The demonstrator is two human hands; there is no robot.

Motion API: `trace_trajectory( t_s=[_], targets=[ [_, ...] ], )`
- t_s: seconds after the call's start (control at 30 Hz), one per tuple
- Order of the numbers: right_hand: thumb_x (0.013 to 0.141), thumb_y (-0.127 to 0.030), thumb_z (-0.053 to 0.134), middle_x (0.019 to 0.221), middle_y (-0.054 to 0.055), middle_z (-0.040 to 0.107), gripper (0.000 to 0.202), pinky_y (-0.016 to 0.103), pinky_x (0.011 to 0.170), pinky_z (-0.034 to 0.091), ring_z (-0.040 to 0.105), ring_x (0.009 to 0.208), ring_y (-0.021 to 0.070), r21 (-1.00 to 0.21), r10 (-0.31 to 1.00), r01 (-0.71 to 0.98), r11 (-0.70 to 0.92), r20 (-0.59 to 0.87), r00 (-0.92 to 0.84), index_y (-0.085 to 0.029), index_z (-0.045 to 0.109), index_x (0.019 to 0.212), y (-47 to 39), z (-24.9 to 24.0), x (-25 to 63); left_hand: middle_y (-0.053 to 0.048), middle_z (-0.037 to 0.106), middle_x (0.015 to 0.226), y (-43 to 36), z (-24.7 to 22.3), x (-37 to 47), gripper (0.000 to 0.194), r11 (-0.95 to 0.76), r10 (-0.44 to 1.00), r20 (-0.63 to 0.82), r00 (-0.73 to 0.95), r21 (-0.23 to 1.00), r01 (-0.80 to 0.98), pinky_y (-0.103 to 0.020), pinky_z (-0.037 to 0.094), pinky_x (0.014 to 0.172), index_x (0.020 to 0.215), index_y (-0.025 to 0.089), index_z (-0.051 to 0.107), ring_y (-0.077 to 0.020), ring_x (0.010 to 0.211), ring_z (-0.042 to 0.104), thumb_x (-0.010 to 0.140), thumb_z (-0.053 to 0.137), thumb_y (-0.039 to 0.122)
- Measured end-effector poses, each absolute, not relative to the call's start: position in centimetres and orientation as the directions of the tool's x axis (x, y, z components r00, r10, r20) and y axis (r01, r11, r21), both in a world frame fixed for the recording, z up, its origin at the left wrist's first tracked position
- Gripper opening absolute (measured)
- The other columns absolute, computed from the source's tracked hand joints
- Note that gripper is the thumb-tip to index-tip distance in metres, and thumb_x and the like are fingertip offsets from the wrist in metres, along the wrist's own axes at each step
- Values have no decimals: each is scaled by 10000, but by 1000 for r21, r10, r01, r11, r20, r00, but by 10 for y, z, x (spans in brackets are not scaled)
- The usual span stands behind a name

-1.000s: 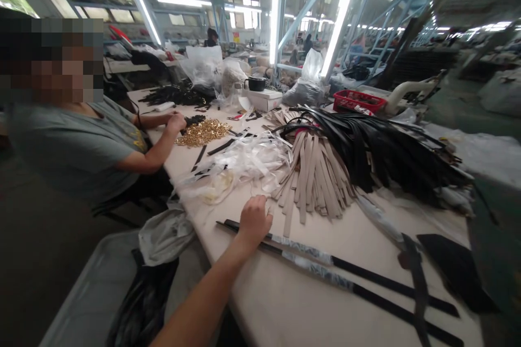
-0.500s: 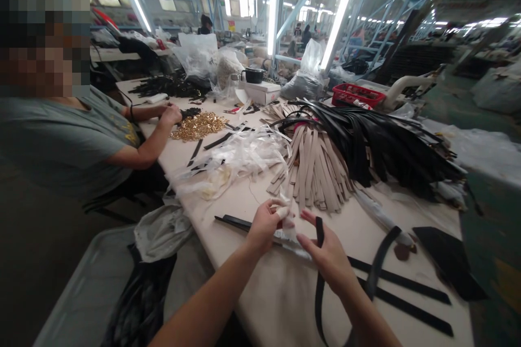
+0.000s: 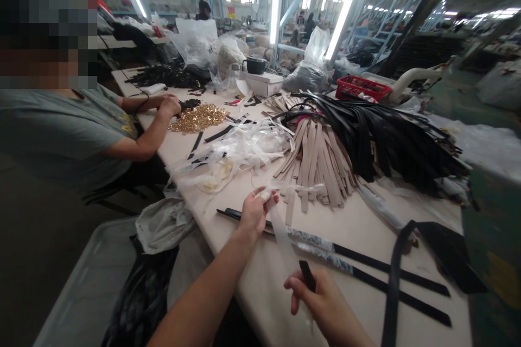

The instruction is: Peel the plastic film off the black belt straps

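My left hand (image 3: 255,210) pinches a translucent film strip (image 3: 283,236) above the table; the film hangs down toward my right hand (image 3: 321,298). My right hand is closed around the end of a black strap (image 3: 393,282), which loops off to the right. Beneath and beside my hands, two long black strips (image 3: 407,276) lie on the table, partly covered with clear wrap. Ahead of them a bundle of beige straps (image 3: 315,165) fans out under a pile of black straps (image 3: 378,135).
A person (image 3: 73,124) works at the left beside gold metal pieces (image 3: 199,118). Crumpled clear film (image 3: 248,143) lies mid-table. Farther back are a red basket (image 3: 362,88) and a white box (image 3: 260,84). A grey bin (image 3: 85,282) stands at lower left.
My right hand has moved down and toward me, away from my left hand, with the strap. The film now stretches between them. My left hand has shifted slightly left and up.
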State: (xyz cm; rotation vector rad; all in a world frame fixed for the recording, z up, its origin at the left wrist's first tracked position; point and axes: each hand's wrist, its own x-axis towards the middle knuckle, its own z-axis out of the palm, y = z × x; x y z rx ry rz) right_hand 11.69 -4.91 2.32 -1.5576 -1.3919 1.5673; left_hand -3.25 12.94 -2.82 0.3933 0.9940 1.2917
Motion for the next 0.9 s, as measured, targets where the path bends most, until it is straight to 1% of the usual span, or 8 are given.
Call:
trace_trajectory(
  t_s=[0.13,0.2,0.4,0.53,0.63,0.73,0.8,0.9],
  targets=[
    [925,-553,542,632,47,734,446,246,499,298,449,500,127,-877,879,283,-388,-444,-172,-152,736,940,-59,24,126,-89,738,838,167,-27,-34,315,235,936,-341,-88,790,-566,-360,599,744,1047,146,566,-180,688,725,765,698,101],
    [919,-570,543,636,47,731,459,240,478,262,399,490,116,-870,875,277,-407,-458,-155,-154,736,950,-61,24,130,-87,733,822,186,-28,-35,288,205,942,-313,-123,825,-526,-366,599,711,1047,139,576,-185,659,723,779,681,118],
    [903,-589,556,639,62,736,476,235,467,253,397,486,115,-868,867,249,-429,-473,-155,-151,736,941,-63,10,133,-72,707,708,251,-29,-40,156,165,950,-252,-186,908,-385,-339,585,673,981,104,606,-172,614,704,845,608,181],
    [870,-620,581,647,67,732,509,236,451,224,389,458,106,-849,852,226,-478,-511,-117,-140,734,938,-62,-5,133,-91,706,685,297,-17,-42,137,159,959,-214,-186,949,-271,-341,574,664,922,88,625,-175,594,694,866,584,206],
    [858,-619,598,641,78,728,522,233,441,200,354,441,93,-849,846,175,-498,-520,-118,-121,736,935,-64,-15,133,-104,713,713,326,-1,-44,146,141,967,-174,-186,974,-178,-345,566,677,928,91,623,-180,616,695,887,553,212],
    [856,-620,601,642,84,722,538,227,430,185,332,436,86,-838,834,122,-533,-544,-95,-110,732,959,-65,-25,134,-123,719,763,347,13,-47,164,112,976,-121,-182,992,-61,-352,549,719,943,98,625,-204,704,703,895,567,244],
    [849,-630,604,641,78,713,549,224,424,185,335,432,84,-829,827,92,-552,-558,-70,-109,725,977,-64,-31,135,-142,722,839,357,21,-48,199,89,979,-82,-187,996,29,-375,526,784,974,102,623,-247,830,701,851,650,257],
    [845,-632,609,646,71,706,546,218,413,186,333,416,75,-827,826,65,-558,-561,-46,-111,715,974,-61,-39,135,-178,675,1109,364,35,-54,480,39,974,-4,-228,988,150,-388,440,946,1096,119,587,-309,1127,600,686,820,207]
  ],
)
